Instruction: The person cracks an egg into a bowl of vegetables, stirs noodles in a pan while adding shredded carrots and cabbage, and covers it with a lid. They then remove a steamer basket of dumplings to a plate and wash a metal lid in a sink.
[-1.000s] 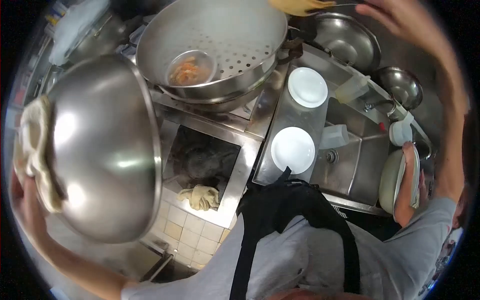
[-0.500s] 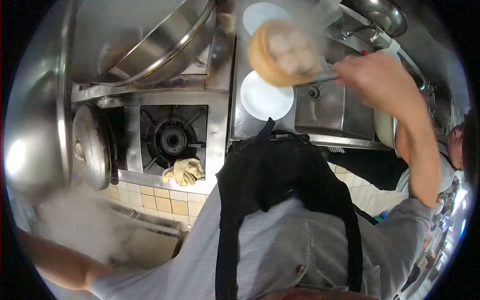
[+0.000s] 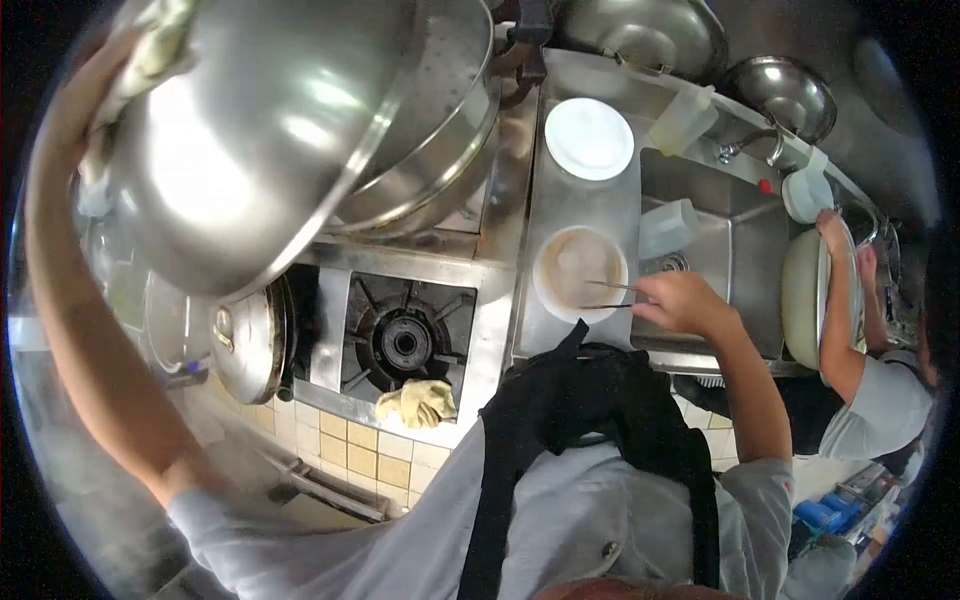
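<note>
My left hand [image 3: 95, 85], up at the far left, is closed round a pale cloth [image 3: 158, 50] against the outside of a large domed steel lid [image 3: 250, 150]. Any handle under the cloth is hidden. The lid is tilted over a wide steel steamer pot [image 3: 430, 190]. In my right hand [image 3: 683, 302] is a pair of metal tongs [image 3: 612, 296], closed in my fingers. Their tips reach a small round bamboo steamer basket [image 3: 560, 285] with pale, rounded food in it, blurred by steam. The basket rests on a white plate [image 3: 622, 262].
Another white plate [image 3: 590, 138] lies farther back on the steel counter. A sink [image 3: 740, 215] with a plastic jug [image 3: 670, 228] is to the right. At left are a gas burner [image 3: 407, 340], a folded cloth [image 3: 418, 403] and a pot lid [image 3: 243, 345]. A co-worker's hand [image 3: 832, 230] touches a large bowl.
The bamboo steamer basket has come down onto the nearer plate, with my right hand lowered. My left arm has risen, and the big lid has swung right across the pot.
</note>
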Tool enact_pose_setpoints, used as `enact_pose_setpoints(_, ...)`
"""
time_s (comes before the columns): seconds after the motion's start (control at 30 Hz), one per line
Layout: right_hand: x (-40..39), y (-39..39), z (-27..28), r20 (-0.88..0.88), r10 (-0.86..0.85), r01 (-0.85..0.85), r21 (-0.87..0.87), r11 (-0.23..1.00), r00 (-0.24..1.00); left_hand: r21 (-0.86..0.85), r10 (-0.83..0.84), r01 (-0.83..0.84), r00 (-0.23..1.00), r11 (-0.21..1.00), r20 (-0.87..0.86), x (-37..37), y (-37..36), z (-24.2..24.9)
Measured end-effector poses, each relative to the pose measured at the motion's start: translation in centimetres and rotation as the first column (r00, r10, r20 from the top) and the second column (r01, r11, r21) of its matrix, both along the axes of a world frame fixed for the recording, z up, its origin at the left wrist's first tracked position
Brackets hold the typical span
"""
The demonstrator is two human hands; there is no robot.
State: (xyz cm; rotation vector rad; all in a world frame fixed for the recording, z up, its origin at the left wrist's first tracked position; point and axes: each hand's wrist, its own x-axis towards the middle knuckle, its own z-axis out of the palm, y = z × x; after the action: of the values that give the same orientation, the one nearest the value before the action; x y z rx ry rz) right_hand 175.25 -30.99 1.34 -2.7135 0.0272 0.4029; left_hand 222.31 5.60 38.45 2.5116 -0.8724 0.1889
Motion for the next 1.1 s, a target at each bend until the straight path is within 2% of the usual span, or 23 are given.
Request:
enact_pose_setpoints(0.03, -0.8, -0.6, 0.2, 0.037, -0.084, 0.082, 0.061, 0.995, 0.996, -0.010, -0.069, 0.068, 0.997, 0.998, -0.035, 1.1, -0.9, -0.2)
enact_pose_setpoints(0.07, -1.6, -1.1, 0.2, 0.067, -0.169, 0.160, 0.126, 0.979, 0.983, 0.053, -0.093, 0.091, 0.995, 0.994, 0.033, 0.6, -2.8, -0.5)
enact_pose_setpoints(0.1, -2.7, -1.4, -0.1, 0.076, -0.175, 0.165, 0.128, 0.978, 0.982, 0.037, -0.119, 0.119, 0.993, 0.992, -0.020, 0.6, -4.2, -1.4)
enact_pose_setpoints(0.13, -3.7, -1.6, -0.4, 0.024, -0.276, 0.270, 0.140, 0.953, 0.961, 0.021, -0.145, 0.147, 0.987, 0.989, -0.075, 0.6, -5.6, -2.4)
enact_pose_setpoints(0.17, -4.7, -1.7, -0.8, -0.030, -0.373, 0.373, 0.149, 0.916, 0.927, 0.003, -0.124, 0.124, 0.991, 0.992, -0.052, -0.3, -7.0, -3.3)
enact_pose_setpoints(0.2, -5.6, -1.6, -1.0, -0.027, -0.381, 0.381, 0.157, 0.911, 0.924, -0.027, -0.115, 0.113, 0.987, 0.993, -0.110, 0.3, -7.9, -4.1)
enact_pose_setpoints(0.27, -7.6, -0.8, -1.6, -0.119, -0.565, 0.575, 0.262, 0.775, 0.817, -0.071, -0.147, 0.139, 0.982, 0.988, -0.122, 1.1, -9.1, -5.7)
enact_pose_setpoints(0.3, -8.7, -0.5, -2.4, -0.125, -0.573, 0.584, 0.268, 0.766, 0.810, -0.071, -0.135, 0.127, 0.984, 0.989, -0.118, 1.4, -9.8, -5.9)
enact_pose_setpoints(0.37, -10.7, 0.2, -4.2, -0.115, -0.688, 0.674, 0.368, 0.641, 0.717, -0.051, -0.127, 0.121, 0.981, 0.991, -0.143, 1.4, -11.0, -5.8)
enact_pose_setpoints(0.53, -12.1, 1.0, -5.9, -0.123, -0.738, 0.717, 0.386, 0.581, 0.664, -0.025, -0.125, 0.123, 0.979, 0.992, -0.163, 2.6, -12.2, -6.3)
enact_pose_setpoints(0.6, -12.5, 0.9, -6.9, -0.127, -0.741, 0.719, 0.395, 0.572, 0.659, -0.032, -0.119, 0.116, 0.986, 0.993, -0.116, 3.0, -11.9, -6.4)
enact_pose_setpoints(0.73, -12.4, 0.6, -9.0, -0.099, -0.736, 0.712, 0.368, 0.598, 0.669, 0.018, -0.091, 0.094, 0.988, 0.995, -0.122, 3.7, -11.0, -5.9)
enact_pose_setpoints(0.87, -12.1, 0.7, -10.2, -0.058, -0.728, 0.685, 0.396, 0.611, 0.683, -0.022, -0.121, 0.119, 0.983, 0.993, -0.142, 4.0, -10.7, -6.1)
enact_pose_setpoints(0.97, -11.2, 0.7, -9.3, -0.134, -0.714, 0.703, 0.373, 0.606, 0.687, -0.016, -0.137, 0.137, 0.978, 0.990, -0.160, 4.2, -10.4, -5.9)
enact_pose_setpoints(1.03, -11.2, 0.7, -9.9, -0.121, -0.712, 0.694, 0.386, 0.608, 0.691, -0.005, -0.150, 0.152, 0.972, 0.988, -0.180, 4.3, -10.4, -6.0)
enact_pose_setpoints(1.1, -11.2, 0.7, -10.0, -0.108, -0.711, 0.685, 0.399, 0.609, 0.695, -0.019, -0.101, 0.100, 0.989, 0.995, -0.109, 4.3, -10.4, -6.2)
